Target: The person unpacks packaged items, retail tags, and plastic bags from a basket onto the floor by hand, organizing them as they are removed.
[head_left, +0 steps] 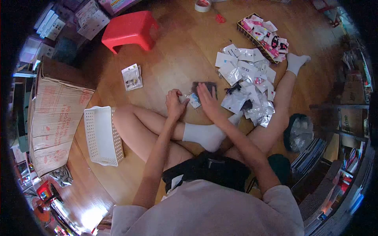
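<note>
My right hand (208,103) lies with its fingers stretched out over a dark flat item (211,85), whose exact kind I cannot make out. Between my two hands is a small plastic packet (194,100) with a white and blue card or print. Its left edge meets the curled fingers and thumb of my left hand (176,105), which appear to pinch it. Just right of my right hand spreads a loose pile of clear plastic packets (248,74) with white cards, some with dark items inside.
A woven basket (241,28) of pink, white and black carded items stands at the back right. One packet (132,77) lies apart at the left. Around me are a red stool (130,29), a white perforated basket (103,135), a cardboard box (59,122) and red scissors (220,18).
</note>
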{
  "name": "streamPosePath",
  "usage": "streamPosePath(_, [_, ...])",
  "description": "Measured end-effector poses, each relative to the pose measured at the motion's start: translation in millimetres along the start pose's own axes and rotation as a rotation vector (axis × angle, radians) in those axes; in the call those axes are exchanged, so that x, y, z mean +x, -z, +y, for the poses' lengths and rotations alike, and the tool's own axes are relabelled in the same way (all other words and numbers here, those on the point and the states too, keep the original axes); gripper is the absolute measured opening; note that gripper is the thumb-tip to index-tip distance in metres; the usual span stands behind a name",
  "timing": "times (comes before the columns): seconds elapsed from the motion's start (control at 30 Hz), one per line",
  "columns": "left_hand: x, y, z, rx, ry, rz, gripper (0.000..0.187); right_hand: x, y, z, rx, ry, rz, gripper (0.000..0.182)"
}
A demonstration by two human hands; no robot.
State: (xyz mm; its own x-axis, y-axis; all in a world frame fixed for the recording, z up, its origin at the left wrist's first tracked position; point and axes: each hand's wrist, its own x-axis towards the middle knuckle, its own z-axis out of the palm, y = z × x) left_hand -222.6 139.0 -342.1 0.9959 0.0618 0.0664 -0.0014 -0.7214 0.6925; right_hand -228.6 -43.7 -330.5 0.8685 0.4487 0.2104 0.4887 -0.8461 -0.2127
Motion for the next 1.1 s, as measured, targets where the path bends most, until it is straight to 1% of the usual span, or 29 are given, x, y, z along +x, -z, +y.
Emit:
streamPosePath(0.03, [1, -2, -1, -0.004, -0.017, 0.01, 0.046, 4, 4, 1, 0.006, -0.006, -0.051, 0.063])
streamPosePath(0.07, [2, -3, -4, -0.006, -0.037, 0.016, 0.046, 3, 8, -2, -0.002, -0.022, -0.159, 0.065])
streamPosePath(0.13, [2, -1, 1, -0.006, -0.025, 0.026, 0.046, 7, 59, -28, -0.014, -0.062, -0.386, 0.07])
streamPosePath(0.23, [1, -2, -1, -0.025, 0.027, -0.008, 0.047, 29, 152, -63, 0.228, 0.024, -0.712, 0.071])
streamPosePath(0.3, [2, -4, -2, -0.045, 0.042, -0.011, 0.047, 30, 216, -88, 0.419, 0.208, -0.46, 0.06])
streamPosePath(0.33, [2, -4, -2, -0.055, 0.033, 0.001, 0.046, 39, 260, -109, 0.162, 0.273, -0.488, 0.05])
streamPosePath(0.37, [1, -4, -1, -0.064, 0.023, 0.01, 0.046, 39, 282, -118, 0.192, 0.369, -0.41, 0.05])
streamPosePath(0.43, [3, -4, -3, -0.038, 0.022, 0.0, 0.045, 37, 300, -134, 0.143, 0.542, -0.354, 0.05])
streamPosePath(0.53, [3, -8, -8, -0.037, 0.013, -0.003, 0.044, 34, 283, -137, 0.15, 0.642, -0.362, 0.05])
streamPosePath(0.6, [2, -10, -9, -0.064, 0.03, 0.011, 0.045, 34, 275, -138, 0.156, 0.672, -0.362, 0.05])
streamPosePath(0.63, [2, -9, -9, -0.055, -0.001, 0.006, 0.046, 35, 272, -138, 0.161, 0.683, -0.365, 0.05])
streamPosePath(0.83, [3, -10, -13, -0.029, -0.056, 0.039, 0.046, 67, 253, -123, 0.125, 0.637, -0.365, 0.05])
streamPosePath(0.87, [3, -10, -13, -0.029, -0.037, 0.022, 0.046, 66, 251, -123, 0.124, 0.647, -0.368, 0.05])
streamPosePath(0.93, [2, -9, -12, -0.026, -0.002, -0.005, 0.045, 53, 255, -130, 0.165, 0.697, -0.374, 0.05])
streamPosePath(1.0, [2, -15, -15, -0.042, -0.004, 0.004, 0.044, 30, 258, -138, 0.241, 0.77, -0.39, 0.05])
streamPosePath(1.1, [3, -8, -17, -0.044, -0.028, 0.018, 0.044, 10, 262, -148, 0.33, 0.868, -0.404, 0.05])
